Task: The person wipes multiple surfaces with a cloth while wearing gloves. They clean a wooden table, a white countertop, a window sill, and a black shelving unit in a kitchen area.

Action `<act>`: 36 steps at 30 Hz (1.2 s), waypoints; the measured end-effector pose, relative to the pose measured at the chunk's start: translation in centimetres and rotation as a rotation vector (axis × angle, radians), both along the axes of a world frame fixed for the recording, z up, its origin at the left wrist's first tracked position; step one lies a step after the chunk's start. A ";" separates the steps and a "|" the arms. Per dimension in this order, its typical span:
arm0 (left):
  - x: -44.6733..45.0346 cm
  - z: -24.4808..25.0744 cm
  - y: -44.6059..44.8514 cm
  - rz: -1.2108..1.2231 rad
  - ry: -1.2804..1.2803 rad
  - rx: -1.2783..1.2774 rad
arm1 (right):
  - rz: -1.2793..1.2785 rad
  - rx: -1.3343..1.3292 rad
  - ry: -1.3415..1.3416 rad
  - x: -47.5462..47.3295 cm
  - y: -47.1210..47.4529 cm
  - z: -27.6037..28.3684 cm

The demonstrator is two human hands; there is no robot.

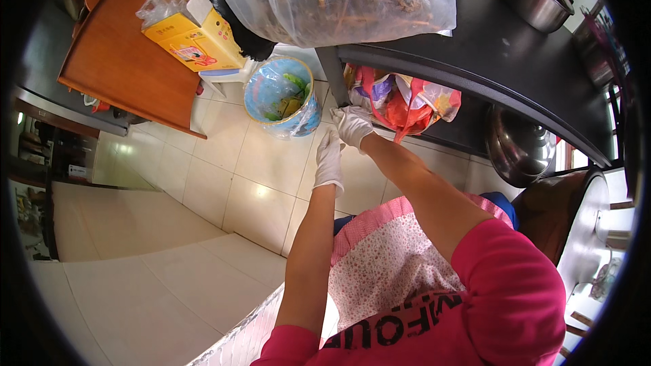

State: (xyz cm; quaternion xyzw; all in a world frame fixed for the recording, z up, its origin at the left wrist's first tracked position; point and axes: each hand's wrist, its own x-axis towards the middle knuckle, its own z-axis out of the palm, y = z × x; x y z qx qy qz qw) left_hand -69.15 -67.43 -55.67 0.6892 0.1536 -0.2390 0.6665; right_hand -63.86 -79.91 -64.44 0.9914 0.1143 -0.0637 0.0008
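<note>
My left hand (329,160), in a white glove, is stretched out over the tiled floor, its fingers close together. Just above and to the right of it is my right hand (353,126), also in a white glove, with curled fingers near the leg of the black shelf table (331,75). The fingertips of both hands nearly meet; whether anything small is between them cannot be told. Left of them stands a blue bin (300,127) with a clear plastic liner and green and yellowish scraps inside. Right of my right hand lies a patterned tote bag (450,101) with red straps.
A large translucent plastic bag (330,0) of brown stuff rests on the black table. A steel pot (539,0) is at its far right, and a shiny metal lid or pan (521,147) leans below. A yellow box (188,40) sits on a white stool beside a brown wooden panel (132,56).
</note>
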 end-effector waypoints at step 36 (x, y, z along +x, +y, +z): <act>-4.3 25.1 -10.2 -0.417 -1.392 0.394 | 0.058 0.161 -0.652 -12.1 -15.3 35.9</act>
